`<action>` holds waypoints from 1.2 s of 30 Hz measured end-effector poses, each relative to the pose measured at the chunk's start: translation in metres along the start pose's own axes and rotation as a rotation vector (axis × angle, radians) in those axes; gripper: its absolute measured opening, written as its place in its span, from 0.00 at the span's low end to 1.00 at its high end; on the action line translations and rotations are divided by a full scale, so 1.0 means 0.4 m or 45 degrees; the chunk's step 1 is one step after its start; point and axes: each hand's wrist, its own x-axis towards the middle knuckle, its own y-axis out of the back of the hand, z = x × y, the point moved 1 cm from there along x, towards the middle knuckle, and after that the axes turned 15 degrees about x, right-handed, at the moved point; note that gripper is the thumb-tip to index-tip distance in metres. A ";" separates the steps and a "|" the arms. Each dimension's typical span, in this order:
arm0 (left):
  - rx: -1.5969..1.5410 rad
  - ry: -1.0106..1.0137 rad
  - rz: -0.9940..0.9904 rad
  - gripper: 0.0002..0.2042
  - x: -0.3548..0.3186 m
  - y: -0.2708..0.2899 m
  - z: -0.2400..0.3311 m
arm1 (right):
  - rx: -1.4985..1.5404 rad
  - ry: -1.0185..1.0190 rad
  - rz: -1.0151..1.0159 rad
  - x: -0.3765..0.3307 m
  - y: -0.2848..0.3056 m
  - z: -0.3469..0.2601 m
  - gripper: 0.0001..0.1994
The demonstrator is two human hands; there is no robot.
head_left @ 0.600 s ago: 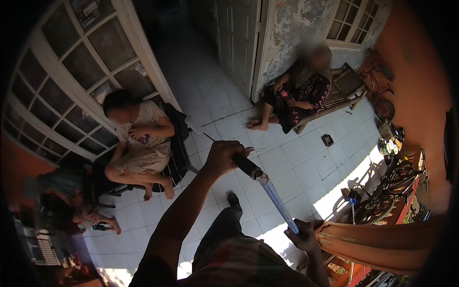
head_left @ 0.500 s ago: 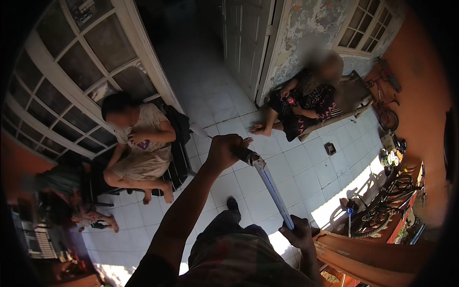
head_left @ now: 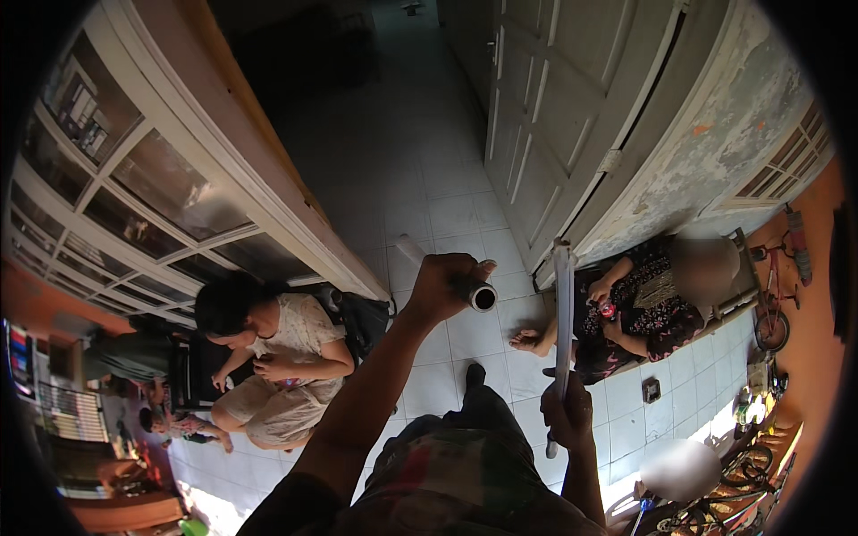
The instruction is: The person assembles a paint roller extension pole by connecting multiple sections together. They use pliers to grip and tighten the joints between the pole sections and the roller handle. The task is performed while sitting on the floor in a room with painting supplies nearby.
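In front of me my left hand [head_left: 441, 288] is wrapped round a dark tube [head_left: 483, 298], its hollow round end facing me. A pale length [head_left: 410, 248] sticks out on the far side of that fist; I cannot tell whether it is the same tube. My right hand [head_left: 567, 409] grips a long, thin whitish pole [head_left: 564, 313] near its lower end. The pole stands almost upright in view, its top near the door's bottom edge, apart from the dark tube.
An open white panelled door [head_left: 559, 116] leads to a dark room. One person [head_left: 295, 344] sits at left, another [head_left: 657, 304] on a bench at right. A small dark square object [head_left: 651, 390] lies on the tiles. Bicycles [head_left: 746, 473] stand at lower right.
The pole has come away from the dark tube's end and swung upright to the right with my right hand. My view has shifted toward the doorway.
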 end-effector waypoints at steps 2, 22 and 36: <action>0.154 -0.131 0.163 0.21 0.155 0.016 -0.058 | 0.267 0.140 -0.136 0.258 -0.051 -0.061 0.21; -0.442 0.006 0.396 0.19 1.693 0.263 -1.094 | -0.474 0.648 -0.085 2.331 -0.393 -0.191 0.10; -0.602 0.037 -0.011 0.06 2.804 0.462 -1.775 | 0.077 0.765 -0.191 3.759 -0.628 -0.384 0.19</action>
